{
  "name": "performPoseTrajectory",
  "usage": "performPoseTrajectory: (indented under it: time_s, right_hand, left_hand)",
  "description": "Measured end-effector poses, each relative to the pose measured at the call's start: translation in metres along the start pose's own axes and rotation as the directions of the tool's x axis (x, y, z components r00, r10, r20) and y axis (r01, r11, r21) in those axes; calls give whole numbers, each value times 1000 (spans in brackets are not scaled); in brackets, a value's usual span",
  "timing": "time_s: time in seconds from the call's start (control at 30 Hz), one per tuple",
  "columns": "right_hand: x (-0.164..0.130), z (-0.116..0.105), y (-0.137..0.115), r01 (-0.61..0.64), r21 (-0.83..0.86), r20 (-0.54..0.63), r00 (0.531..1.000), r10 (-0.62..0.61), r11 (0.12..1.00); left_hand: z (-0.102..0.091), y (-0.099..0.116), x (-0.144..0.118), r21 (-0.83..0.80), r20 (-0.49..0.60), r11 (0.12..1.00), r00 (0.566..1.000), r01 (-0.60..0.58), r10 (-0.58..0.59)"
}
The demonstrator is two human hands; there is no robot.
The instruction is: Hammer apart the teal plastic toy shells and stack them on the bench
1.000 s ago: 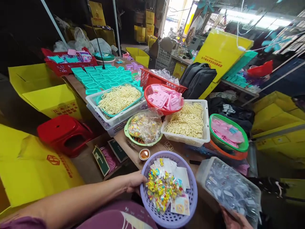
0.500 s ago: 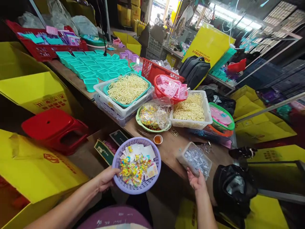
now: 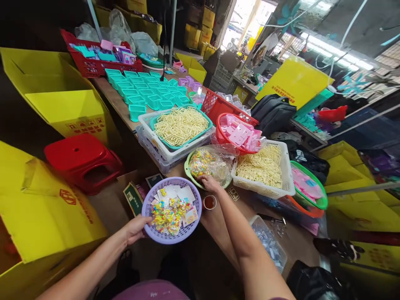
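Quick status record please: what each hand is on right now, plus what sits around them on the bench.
left hand: grips the near rim of the purple basket, which holds small colourful packets
right hand: reaches to the green bowl, fingers on the clear bag of colourful pieces in it
beside right hand: small cup of orange-brown liquid
right of bowl: white basket of cream pieces
near bench edge: clear bag of silvery parts

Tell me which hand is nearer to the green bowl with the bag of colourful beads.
Right. The right hand rests on the near rim of the green bowl, touching the bag of beads. The left hand is farther back, gripping the edge of the purple basket.
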State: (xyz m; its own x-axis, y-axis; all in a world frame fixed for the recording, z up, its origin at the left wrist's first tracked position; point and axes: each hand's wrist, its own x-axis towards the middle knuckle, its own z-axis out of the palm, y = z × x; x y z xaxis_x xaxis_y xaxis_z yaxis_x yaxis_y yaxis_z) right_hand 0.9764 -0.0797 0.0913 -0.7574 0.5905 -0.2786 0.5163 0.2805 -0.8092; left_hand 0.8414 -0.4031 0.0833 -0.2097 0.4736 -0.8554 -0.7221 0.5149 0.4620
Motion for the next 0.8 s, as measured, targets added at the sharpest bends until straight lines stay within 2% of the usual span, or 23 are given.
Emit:
performPoseTrajectory:
  time_s: [0.07,0.17,0.37,0.57,0.8]
  right_hand:
    - [12,-4,12,44,-145,76,997,-33,988]
    - [15,-7,22,112,-342,138,988,-68,933]
    - [31,-2,20,139,-624,157,986,-52,769]
    - [46,0,12,190,-728,220,975,-38,659]
    - [47,-2,24,206,-717,244,969,-38,666]
  left_hand:
    - [3,-1,7,-18,-9,1000,1000,8,-8]
    - [6,-4,15,-33,-13,999,1000,22,-23]
    - [7,-9,24,-53,-5,998,1000,29,-30]
    - [11,-8,31,-50,-12,998,999,34,-35]
    - [14,-1,35,-70,-16,997,1000,25,-27]
